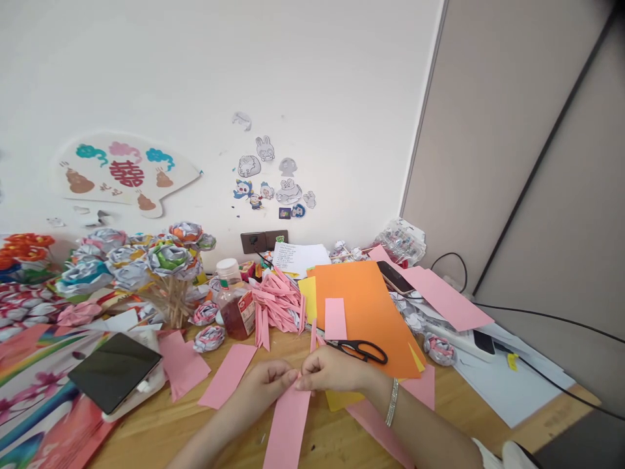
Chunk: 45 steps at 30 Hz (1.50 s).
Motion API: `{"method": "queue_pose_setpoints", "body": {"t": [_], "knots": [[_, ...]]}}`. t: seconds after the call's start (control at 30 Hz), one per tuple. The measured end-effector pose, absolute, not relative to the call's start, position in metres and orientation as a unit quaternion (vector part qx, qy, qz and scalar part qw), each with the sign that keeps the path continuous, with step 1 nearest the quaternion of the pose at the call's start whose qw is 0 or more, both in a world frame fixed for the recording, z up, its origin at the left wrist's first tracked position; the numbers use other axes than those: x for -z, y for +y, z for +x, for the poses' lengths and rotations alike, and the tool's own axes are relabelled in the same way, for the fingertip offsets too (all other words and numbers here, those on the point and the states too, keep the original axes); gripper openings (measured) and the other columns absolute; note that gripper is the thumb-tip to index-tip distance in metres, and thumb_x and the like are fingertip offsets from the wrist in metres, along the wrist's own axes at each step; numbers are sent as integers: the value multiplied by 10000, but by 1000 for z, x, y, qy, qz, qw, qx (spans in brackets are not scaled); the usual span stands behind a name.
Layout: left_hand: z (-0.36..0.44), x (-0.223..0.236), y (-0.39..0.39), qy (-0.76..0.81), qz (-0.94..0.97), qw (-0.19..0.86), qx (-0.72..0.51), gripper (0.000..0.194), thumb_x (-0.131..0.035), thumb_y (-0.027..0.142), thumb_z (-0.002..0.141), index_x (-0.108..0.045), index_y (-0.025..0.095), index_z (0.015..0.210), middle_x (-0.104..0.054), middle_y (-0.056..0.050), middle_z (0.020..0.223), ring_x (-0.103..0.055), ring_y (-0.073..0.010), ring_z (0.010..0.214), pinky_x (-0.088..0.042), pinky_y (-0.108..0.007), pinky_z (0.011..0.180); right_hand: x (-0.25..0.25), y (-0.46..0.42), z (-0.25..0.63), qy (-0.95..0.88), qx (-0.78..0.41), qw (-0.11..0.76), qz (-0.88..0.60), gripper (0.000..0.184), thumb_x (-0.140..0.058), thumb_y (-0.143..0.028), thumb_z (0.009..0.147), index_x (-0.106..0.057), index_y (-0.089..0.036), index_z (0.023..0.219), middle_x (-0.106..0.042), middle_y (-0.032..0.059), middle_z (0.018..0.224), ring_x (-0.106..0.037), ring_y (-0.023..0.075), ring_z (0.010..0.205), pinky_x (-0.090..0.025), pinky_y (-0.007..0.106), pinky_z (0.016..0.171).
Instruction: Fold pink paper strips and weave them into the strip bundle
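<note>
Both my hands meet at the top end of a long pink paper strip point(287, 430) above the wooden table. My left hand point(267, 383) pinches the strip's upper edge between thumb and finger. Right beside it, my right hand point(328, 372) grips the same edge, its fingers curled. Just behind the right hand lie black-handled scissors point(364, 350), partly over orange paper point(361, 286). A small pink paper rectangle point(335, 318) rests on that orange sheet. Another pink strip point(228, 376) lies left of my left hand. Behind the hands is a pile of folded pink paper pieces point(279, 303).
A jar of reddish liquid point(237, 306) stands behind my left hand. Further left are paper flowers on sticks point(170, 260) and a dark tablet or phone point(116, 371). At right lie a power strip point(469, 342), cables and white sheets point(512, 384).
</note>
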<state>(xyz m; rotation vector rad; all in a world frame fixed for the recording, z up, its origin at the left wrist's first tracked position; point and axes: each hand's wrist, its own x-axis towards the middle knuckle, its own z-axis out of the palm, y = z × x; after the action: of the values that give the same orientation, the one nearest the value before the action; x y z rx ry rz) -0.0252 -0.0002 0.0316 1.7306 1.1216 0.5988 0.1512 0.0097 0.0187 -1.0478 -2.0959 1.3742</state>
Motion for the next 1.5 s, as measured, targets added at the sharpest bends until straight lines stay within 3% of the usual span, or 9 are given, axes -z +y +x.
{"method": "queue_pose_setpoints", "body": {"t": [0.33,0.53,0.67,0.83,1.17,1.5], "knots": [[-20,-22,0,484,688,472,-266,358,-483,485,672,-490,165,511,-385,58,503,-330,-101,490,-222,-203,464,-9,10,148,-761,-456,218,-406,367,-517,-435,700,-399,-161,487,-315,-54,472,-271,63,456,-198,204,424],[-20,-20,4,502,616,491,-355,359,-519,495,648,-502,159,523,-443,51,496,-393,-106,488,-287,-211,463,-7,14,149,-739,-500,234,-386,320,-394,-409,791,-429,-164,587,-476,-21,533,-437,86,483,-317,193,462],[-20,-19,5,477,564,584,-338,362,-576,503,590,-461,173,495,-467,63,428,-451,-106,410,-342,-222,429,-10,17,149,-755,-419,287,-416,278,-422,-343,785,-439,-158,580,-433,-33,541,-393,78,504,-282,187,466],[-20,-18,4,430,566,639,-294,363,-538,513,634,-487,165,546,-594,16,455,-525,-112,360,-373,-221,397,-18,17,151,-783,-358,297,-413,231,-455,-315,776,-506,-149,622,-452,-31,592,-394,86,566,-274,190,497],[-25,-27,3,398,628,609,-277,339,-545,475,679,-511,148,596,-629,9,490,-574,-124,458,-436,-235,499,-24,14,149,-787,-343,328,-395,180,-427,-235,792,-538,-145,683,-490,-18,665,-433,91,607,-311,185,535],[-33,-25,7,388,662,597,-234,307,-529,427,717,-570,133,635,-683,-17,595,-624,-149,565,-471,-246,568,-28,11,150,-802,-339,301,-388,173,-450,-210,784,-560,-144,668,-488,-30,616,-415,78,581,-305,177,532]]}}
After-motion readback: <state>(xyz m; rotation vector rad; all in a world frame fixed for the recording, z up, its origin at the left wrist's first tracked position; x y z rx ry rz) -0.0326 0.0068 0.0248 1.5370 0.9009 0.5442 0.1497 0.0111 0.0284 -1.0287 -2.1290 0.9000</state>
